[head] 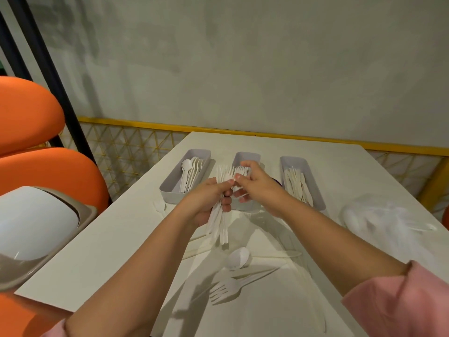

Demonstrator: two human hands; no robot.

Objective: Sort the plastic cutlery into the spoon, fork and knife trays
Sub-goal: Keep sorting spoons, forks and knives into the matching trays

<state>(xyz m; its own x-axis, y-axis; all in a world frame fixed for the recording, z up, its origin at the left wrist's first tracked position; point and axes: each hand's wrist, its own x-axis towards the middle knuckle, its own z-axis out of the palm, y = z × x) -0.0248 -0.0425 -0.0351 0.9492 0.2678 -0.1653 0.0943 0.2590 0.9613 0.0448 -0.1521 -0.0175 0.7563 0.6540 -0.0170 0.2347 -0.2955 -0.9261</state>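
Note:
Three grey trays stand in a row on the white table (340,171). The left tray (170,186) holds several spoons (192,173). My hands mostly hide the middle tray (246,156). The right tray (291,161) holds several knives (297,183). My left hand (206,203) grips a bunch of white cutlery (220,224) above the table, heads pointing away. My right hand (255,183) pinches one piece at the bunch's top end; I cannot tell which kind. Loose forks (226,290), a spoon (239,259) and a knife (279,255) lie on the near table.
A crumpled clear plastic bag (379,217) lies at the right of the table. Orange seats (29,152) and a white-and-grey bin (34,224) stand at the left. A yellow mesh rail (136,152) runs behind the table along the grey wall.

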